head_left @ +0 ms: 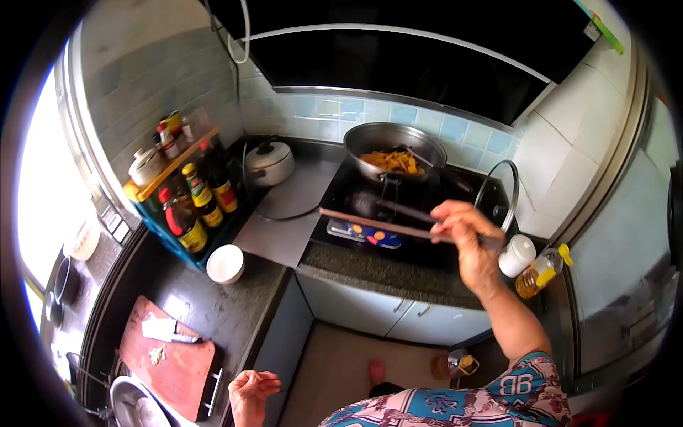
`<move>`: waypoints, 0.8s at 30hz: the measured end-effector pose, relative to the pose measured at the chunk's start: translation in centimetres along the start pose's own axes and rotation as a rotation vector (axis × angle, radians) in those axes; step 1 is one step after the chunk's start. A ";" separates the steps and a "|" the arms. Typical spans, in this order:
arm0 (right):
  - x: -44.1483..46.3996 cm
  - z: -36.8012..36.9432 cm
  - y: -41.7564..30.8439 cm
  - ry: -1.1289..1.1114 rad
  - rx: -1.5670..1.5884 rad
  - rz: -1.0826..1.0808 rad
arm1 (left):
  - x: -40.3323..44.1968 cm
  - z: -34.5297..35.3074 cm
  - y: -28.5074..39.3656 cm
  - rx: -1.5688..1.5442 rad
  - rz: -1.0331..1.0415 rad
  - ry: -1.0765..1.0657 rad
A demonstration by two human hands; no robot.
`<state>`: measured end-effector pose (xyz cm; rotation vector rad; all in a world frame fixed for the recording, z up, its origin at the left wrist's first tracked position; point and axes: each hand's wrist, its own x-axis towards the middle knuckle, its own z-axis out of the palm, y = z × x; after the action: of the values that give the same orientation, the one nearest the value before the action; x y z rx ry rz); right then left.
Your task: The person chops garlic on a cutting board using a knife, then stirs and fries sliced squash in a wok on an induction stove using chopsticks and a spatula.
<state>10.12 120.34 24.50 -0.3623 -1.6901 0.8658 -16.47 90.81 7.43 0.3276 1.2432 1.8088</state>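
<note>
A dark stone table (370,274) turns the corner of a narrow, tiled kitchen, with the stove (430,257) set into it. The right hand (466,231) is closed round long chopsticks (398,225), gripped near the rear ends, probably to keep the fingers off the heat. The left hand (250,393) hangs low, fingers loosely bent; I can't tell whether it holds anything small. The orange food (391,162) lies in the pan (437,158), beyond the right hand and to its left, well apart from the left hand. The lid (515,191) stands on edge by the right wall, presumably to leave the pan open. A white jar (517,256) and an oil bottle (544,274) sit within easy reach (handy for seasoning, I'd say). Farther left are the pot (272,168), bowl (225,264) and board (188,377), where the knife (162,329) rests beside chopped bits (156,354).
</note>
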 end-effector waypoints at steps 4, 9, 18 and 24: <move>8.6 -7.4 4.9 0.136 -0.298 -0.046 | 6.0 6.9 -0.4 -0.056 -0.044 -0.122; 15.4 -11.1 12.1 0.158 -0.154 0.220 | 11.5 12.9 -0.5 0.175 -0.046 -0.103; 20.0 -8.1 19.1 -0.024 -0.140 0.445 | 18.4 16.5 0.9 0.305 -0.138 -0.259; 21.6 -4.8 20.8 -0.089 -0.223 0.448 | 22.1 17.9 3.8 0.405 -0.237 -0.459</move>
<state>3.84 150.01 25.39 -0.8908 -1.8247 1.0274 -19.56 118.72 13.33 0.7436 1.2438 1.1852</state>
